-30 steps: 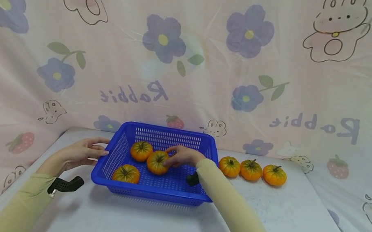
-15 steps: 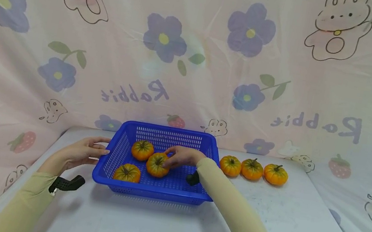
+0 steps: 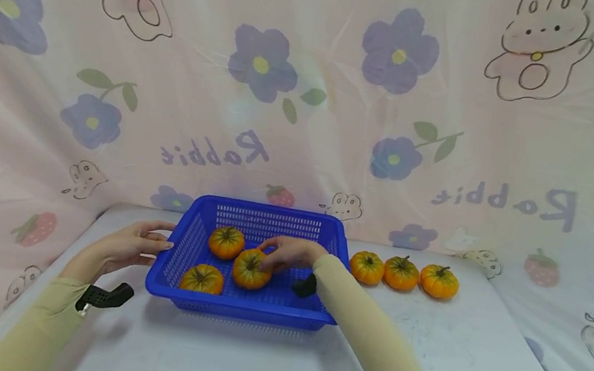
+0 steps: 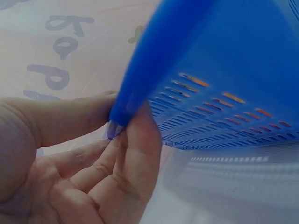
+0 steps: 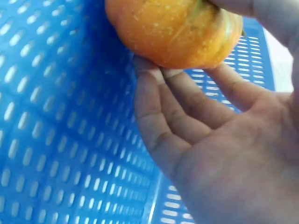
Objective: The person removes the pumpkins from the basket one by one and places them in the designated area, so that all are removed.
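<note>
Grips a round, ribbed orange pumpkin [image 3: 246,271] in the curled right hand [image 3: 291,255] — just left of that hand, inside the rectangular blue perforated plastic basket [image 3: 252,305]. Pinches the basket's left rim [image 3: 155,270] in the left hand [image 3: 128,244] — farther from the pumpkin.

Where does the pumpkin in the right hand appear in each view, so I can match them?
Head: the pumpkin is below centre, slightly left, in the right hand.
Left wrist: cannot single it out; orange bits show through slots in the basket.
Right wrist: top middle, cut off by the upper edge.
Shared landmark: the basket.
</note>
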Available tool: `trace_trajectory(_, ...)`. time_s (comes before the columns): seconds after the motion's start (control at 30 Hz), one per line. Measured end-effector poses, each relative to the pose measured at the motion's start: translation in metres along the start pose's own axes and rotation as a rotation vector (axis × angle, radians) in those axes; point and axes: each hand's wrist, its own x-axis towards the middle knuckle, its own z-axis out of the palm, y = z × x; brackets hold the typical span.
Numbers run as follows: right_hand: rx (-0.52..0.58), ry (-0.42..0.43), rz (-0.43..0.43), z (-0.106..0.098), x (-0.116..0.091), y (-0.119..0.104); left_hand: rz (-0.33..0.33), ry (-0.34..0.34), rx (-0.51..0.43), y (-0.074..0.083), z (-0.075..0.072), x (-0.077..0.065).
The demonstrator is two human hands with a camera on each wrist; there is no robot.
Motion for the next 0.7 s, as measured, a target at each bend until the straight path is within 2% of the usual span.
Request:
trace_trajectory(0.3, 0.016, 0.035, -0.025, -0.006, -0.009, -0.008, 0.002, -0.002, -0.006, 0.002, -0.001, -0.001)
trace_trajectory(0.47, 0.071, 0.044, -0.05, -0.011, -0.015, -0.009, 0.001, -0.004, -0.01, -0.001, 0.0, -0.001)
trace_trajectory(0.7, 0.163, 0.109, -0.07, -0.018, -0.024, -0.015, -0.005, 0.009, 0.004, -0.001, 0.001, -0.002)
